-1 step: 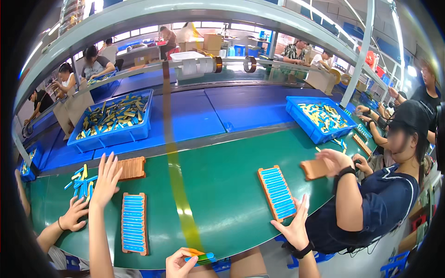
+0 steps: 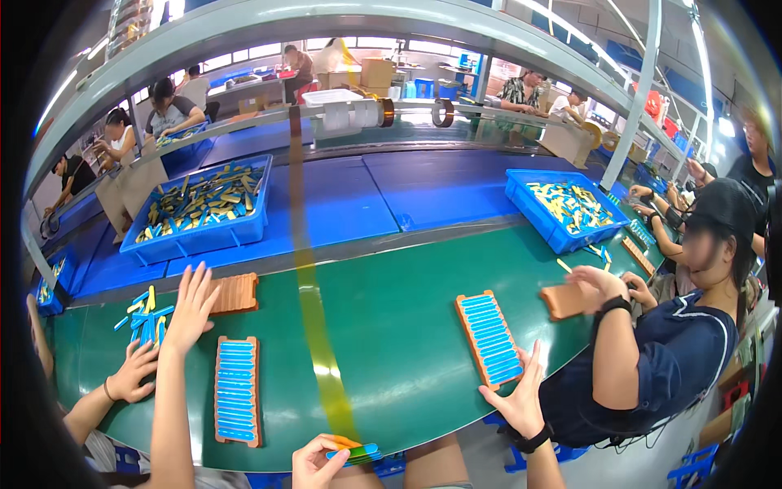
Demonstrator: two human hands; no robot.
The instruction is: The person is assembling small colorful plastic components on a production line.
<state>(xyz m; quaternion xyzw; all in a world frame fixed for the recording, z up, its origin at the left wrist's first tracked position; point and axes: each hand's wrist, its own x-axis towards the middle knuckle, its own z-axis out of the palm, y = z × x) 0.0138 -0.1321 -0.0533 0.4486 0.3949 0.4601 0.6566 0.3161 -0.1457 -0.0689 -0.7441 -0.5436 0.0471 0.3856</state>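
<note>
In the head view, your left hand [image 2: 314, 463] pinches a small stack of blue strips [image 2: 368, 453] between thumb and fingers, just at the near edge of the green table [image 2: 407, 334]. Your right hand [image 2: 521, 407] has thumb and fingers spread apart around the near end of an orange tray [image 2: 494, 386]; you cannot tell how firmly they touch it. That tray lies slightly askew on the table, with blue strips laid crosswise in a row along it. To your left, a second filled tray [image 2: 257, 395] lies nearly straight, near a neighbour's two hands. Beyond it are a bare ribbed tray [image 2: 236, 293] and a loose pile of blue and yellow strips [image 2: 147, 318]. On your right, a co-worker's blurred hand [image 2: 601, 285] is at another ribbed tray [image 2: 560, 301], and a blue bin [image 2: 538, 224] of strips stands behind.
</note>
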